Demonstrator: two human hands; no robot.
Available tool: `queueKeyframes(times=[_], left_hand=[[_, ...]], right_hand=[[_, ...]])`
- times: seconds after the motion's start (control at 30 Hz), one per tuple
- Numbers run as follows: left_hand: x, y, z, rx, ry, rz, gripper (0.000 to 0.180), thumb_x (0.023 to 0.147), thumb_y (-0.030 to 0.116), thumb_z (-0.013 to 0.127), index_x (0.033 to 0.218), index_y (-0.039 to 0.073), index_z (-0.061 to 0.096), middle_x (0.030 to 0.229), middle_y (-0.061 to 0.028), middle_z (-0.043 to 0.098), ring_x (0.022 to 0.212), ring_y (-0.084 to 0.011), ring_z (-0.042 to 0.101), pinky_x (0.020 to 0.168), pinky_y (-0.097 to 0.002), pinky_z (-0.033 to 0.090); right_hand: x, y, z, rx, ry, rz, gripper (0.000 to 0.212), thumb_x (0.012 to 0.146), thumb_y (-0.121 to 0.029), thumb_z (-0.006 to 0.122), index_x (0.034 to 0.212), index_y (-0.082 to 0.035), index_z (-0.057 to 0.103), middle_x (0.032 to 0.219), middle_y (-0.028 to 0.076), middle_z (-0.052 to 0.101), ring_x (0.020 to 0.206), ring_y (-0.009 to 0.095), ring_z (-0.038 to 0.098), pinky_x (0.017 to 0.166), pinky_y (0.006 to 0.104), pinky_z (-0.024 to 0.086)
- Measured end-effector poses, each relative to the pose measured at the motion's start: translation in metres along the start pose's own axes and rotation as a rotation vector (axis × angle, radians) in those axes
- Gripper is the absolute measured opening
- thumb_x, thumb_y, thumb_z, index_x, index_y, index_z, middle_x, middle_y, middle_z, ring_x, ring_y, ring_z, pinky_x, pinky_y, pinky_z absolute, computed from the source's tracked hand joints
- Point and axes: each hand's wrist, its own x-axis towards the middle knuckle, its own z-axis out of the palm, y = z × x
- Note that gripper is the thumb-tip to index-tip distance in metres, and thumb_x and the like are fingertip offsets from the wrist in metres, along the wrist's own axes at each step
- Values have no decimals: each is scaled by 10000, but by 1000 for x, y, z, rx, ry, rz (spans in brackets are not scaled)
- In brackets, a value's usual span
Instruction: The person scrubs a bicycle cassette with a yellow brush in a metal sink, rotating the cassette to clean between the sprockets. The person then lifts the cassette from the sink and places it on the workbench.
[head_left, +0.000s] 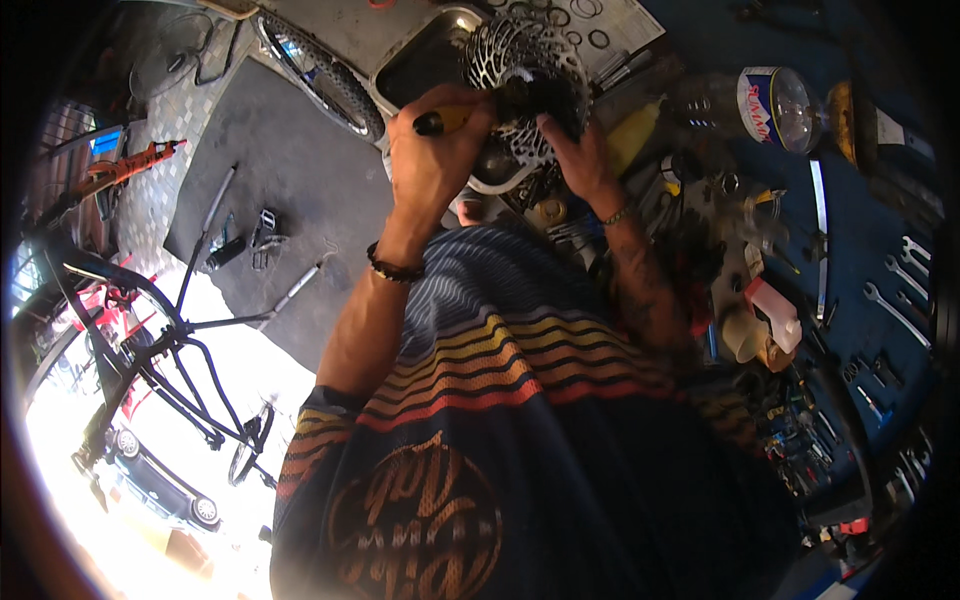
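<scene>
In the upper middle, my left hand (435, 155) is closed around a yellow-handled brush (452, 120) with a black butt end. Its dark head lies against a bicycle cassette (490, 50), a stack of silvery toothed sprockets. My right hand (583, 165) grips the cassette's near right side, thumb on top; its other fingers are mostly hidden behind it. Both are held over a metal basin (378, 82) whose rim shows at the left and below. Shadow hides where the dark brush head meets the sprockets.
A bicycle tyre (330, 85) leans left of the basin. On the grey mat (290, 190) lie a pedal (265, 228) and rods. A black bike frame (170, 325) stands at left. Right are a plastic bottle (775, 108), a cluttered bench and wrenches (895, 312) on a blue wall.
</scene>
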Motion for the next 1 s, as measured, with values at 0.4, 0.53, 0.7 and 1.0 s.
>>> queueKeyframes(times=[0.4,0.53,0.7,1.0], left_hand=[[11,-7,-7,-68,57,-53,180,925,185,793,1061,77,842,886,-101,827,781,-176,797,738,-300,620],[14,-16,-9,-126,38,-115,194,924,178,781,1078,76,840,881,-102,824,775,-173,795,736,-306,620],[19,-28,-12,-39,106,-8,202,899,195,790,1052,71,837,882,-111,822,783,-195,799,749,-326,620],[14,-33,-9,28,118,29,189,894,201,804,1051,102,843,929,-141,829,874,-248,820,808,-358,627]], right_hand=[[2,8,-4,-226,-68,-234,344,1048,-116,652,1389,-80,671,1546,318,472,1398,532,492,1188,561,426],[6,19,-9,-325,-185,-215,355,1062,-133,635,1413,-96,671,1582,328,441,1428,528,474,1205,554,417],[13,24,-19,-354,-259,-214,399,1064,-112,610,1460,-121,665,1608,358,404,1461,529,451,1231,556,403],[17,18,-18,-446,-247,-240,425,1049,-145,634,1473,-130,668,1660,377,336,1504,543,410,1265,548,380]])
